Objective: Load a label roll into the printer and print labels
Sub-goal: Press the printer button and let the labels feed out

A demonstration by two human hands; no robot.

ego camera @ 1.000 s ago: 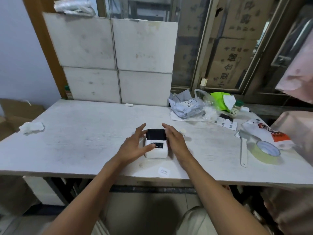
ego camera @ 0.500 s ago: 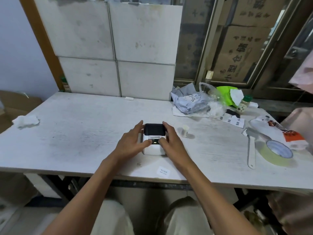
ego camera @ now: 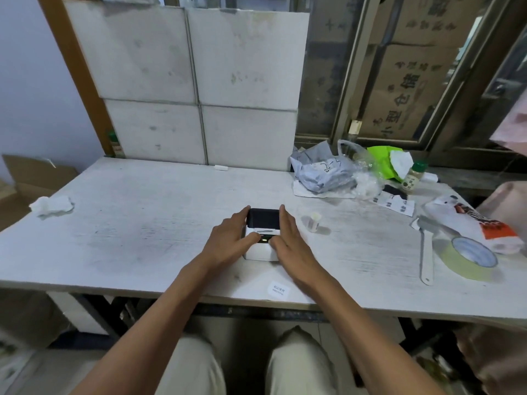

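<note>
A small white label printer (ego camera: 261, 252) with a black lid stands near the front middle of the white table (ego camera: 137, 235). A green light glows on its front face. My left hand (ego camera: 228, 240) grips its left side, thumb on the front near the light. My right hand (ego camera: 288, 246) clasps its right side, thumb also on the front. A small white label roll core (ego camera: 314, 222) stands upright just right of the printer. One printed label (ego camera: 278, 289) lies flat near the table's front edge.
Right of the printer lie a white scraper (ego camera: 425, 252), a roll of tape (ego camera: 472, 256) and a white and orange bag (ego camera: 473, 223). Grey and green bags (ego camera: 325, 172) and a small bottle (ego camera: 413, 178) sit at the back right. Crumpled tissue (ego camera: 51, 205) rests far left.
Both hands closed in around the printer and the thumbs moved onto its front. A green light has come on there. The view tilted down and closer.
</note>
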